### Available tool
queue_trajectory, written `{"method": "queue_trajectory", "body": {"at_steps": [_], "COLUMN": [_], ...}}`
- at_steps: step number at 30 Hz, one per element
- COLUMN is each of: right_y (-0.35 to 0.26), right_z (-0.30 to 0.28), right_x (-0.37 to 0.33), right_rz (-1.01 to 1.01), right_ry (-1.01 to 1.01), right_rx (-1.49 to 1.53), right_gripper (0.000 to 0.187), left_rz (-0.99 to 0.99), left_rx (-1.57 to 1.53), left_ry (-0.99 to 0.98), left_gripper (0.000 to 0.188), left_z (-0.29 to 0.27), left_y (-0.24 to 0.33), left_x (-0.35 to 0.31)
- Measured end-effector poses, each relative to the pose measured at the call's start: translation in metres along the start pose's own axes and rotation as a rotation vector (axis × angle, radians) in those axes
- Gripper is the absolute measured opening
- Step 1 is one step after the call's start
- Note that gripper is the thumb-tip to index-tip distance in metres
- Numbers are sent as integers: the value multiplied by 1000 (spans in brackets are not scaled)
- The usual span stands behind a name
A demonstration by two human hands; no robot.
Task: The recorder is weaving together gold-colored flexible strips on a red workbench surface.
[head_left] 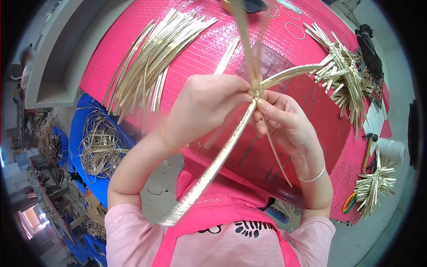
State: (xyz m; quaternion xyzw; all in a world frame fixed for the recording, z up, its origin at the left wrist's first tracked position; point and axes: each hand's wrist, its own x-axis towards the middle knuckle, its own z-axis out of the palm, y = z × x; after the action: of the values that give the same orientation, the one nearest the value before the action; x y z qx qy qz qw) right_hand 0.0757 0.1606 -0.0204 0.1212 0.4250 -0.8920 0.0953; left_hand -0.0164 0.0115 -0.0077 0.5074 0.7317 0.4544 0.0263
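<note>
left hand point(209, 100) pinches a small knot of gold strips point(257, 93) between thumb and fingers, while the right hand point(287, 115) grips it from the other side, its thumb just under the crossing. the knot is held up between both hands, above a dark red mat point(329, 118) on the pink-covered tabletop point(200, 58). one long gold strip point(213, 164) slants from it toward the lower left, another arches rightward, and blurred ones rise upward. a pile of loose gold strips point(153, 58) lies at left; gold strip bundles point(344, 73) and a hammer point(368, 153) lie at right.
</note>
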Motion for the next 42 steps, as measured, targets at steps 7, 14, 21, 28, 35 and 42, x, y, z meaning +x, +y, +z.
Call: {"method": "queue_trajectory", "body": {"at_steps": [7, 14, 21, 28, 35, 42], "right_y": [17, 22, -9, 11, 22, 23], "right_z": [7, 5, -7, -1, 3, 3], "right_x": [6, 6, 1, -4, -1, 6], "right_rz": [-316, -745, -614, -603, -434, -938], "right_ry": [170, 357, 150, 256, 244, 397], "right_rx": [-411, -908, -1137, -1025, -570, -1335], "right_gripper": [9, 18, 9, 9, 11, 5], "left_rz": [-755, -747, -813, -858, -650, -638], "left_rx": [-1001, -617, -870, -1126, -735, -526], "left_ry": [192, -22, -112, -124, 103, 3], "left_gripper": [16, 20, 17, 15, 14, 18], "left_z": [18, 2, -1, 5, 13, -4], "left_y": [15, 12, 8, 1, 14, 11], "left_x": [-12, -7, -10, -13, -15, -9]}}
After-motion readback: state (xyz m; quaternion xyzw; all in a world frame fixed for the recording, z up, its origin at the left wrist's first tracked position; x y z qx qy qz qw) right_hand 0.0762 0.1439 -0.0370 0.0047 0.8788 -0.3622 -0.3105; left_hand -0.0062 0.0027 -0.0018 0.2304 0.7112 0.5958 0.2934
